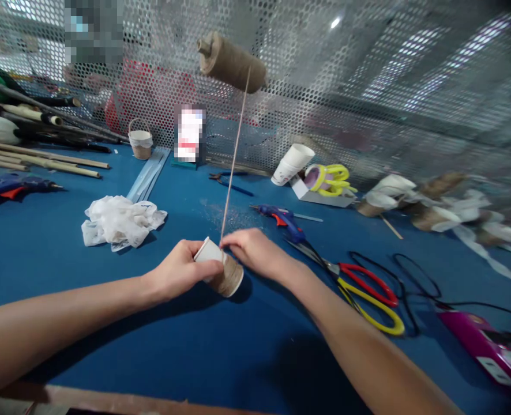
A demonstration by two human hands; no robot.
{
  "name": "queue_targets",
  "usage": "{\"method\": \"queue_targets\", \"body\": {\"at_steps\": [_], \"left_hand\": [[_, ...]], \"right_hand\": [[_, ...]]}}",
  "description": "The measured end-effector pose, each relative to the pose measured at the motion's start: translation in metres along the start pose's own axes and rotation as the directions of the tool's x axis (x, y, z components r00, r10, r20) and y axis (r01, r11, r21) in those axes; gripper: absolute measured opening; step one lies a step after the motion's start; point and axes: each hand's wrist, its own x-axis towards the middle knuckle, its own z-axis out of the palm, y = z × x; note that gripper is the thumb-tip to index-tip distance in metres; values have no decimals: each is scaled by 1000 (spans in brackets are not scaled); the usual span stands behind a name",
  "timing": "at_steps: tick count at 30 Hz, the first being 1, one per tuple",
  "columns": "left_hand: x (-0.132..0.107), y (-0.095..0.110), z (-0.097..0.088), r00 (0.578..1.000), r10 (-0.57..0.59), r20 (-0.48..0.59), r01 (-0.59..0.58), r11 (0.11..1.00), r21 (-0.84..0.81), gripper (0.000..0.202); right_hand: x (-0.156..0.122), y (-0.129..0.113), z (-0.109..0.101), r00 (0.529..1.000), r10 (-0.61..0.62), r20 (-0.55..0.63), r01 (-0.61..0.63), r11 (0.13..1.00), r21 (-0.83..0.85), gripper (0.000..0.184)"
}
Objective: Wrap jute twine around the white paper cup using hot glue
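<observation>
Tilted in my left hand (186,268) is a white paper cup (209,252), with my thumb and fingers closed around its side. Brown twine is wound round the part of the cup toward its right end; the upper part is bare white. My right hand (251,251) is at the cup's far side, its fingers pinched on the twine (232,181) where it meets the cup. From there the strand runs taut up to a large twine spool (233,60) mounted at the mesh panel. The right fingertips are partly hidden.
Crumpled white lace (121,222) lies left of the cup. To the right are a blue glue gun (284,219), scissors (368,288) with red and yellow handles, black cables and a purple power strip (480,346). Stacked paper cups (292,163) and pliers (233,181) sit behind.
</observation>
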Motion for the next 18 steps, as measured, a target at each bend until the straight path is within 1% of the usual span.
{"method": "queue_targets", "body": {"at_steps": [2,4,6,8,10,14,16,18], "left_hand": [[-3,1,3,999,-25,31,25,1000,-8,16],[-6,3,5,997,-51,57,52,999,-14,16],[-9,4,7,995,-70,73,71,997,-17,16],[-11,5,8,993,-80,82,81,997,-14,17],[-12,6,9,994,-80,79,81,997,-15,18],[-11,7,8,995,-66,72,69,997,-32,19],[-10,7,8,995,-63,73,66,997,-38,18],[-9,7,8,995,-63,73,66,997,-47,18]], "right_hand": [[-22,1,3,996,5,90,0,998,-55,25],[-37,-2,3,983,17,181,-3,997,-77,25],[-45,-5,1,963,41,266,-21,997,-76,27],[-45,-7,-3,943,69,325,-48,996,-72,27],[-37,-6,-8,940,93,328,-71,994,-79,28],[-11,2,-17,965,143,221,-117,985,-126,30],[2,7,-20,967,176,183,-149,977,-152,25],[15,12,-24,959,221,179,-193,968,-160,13]]}}
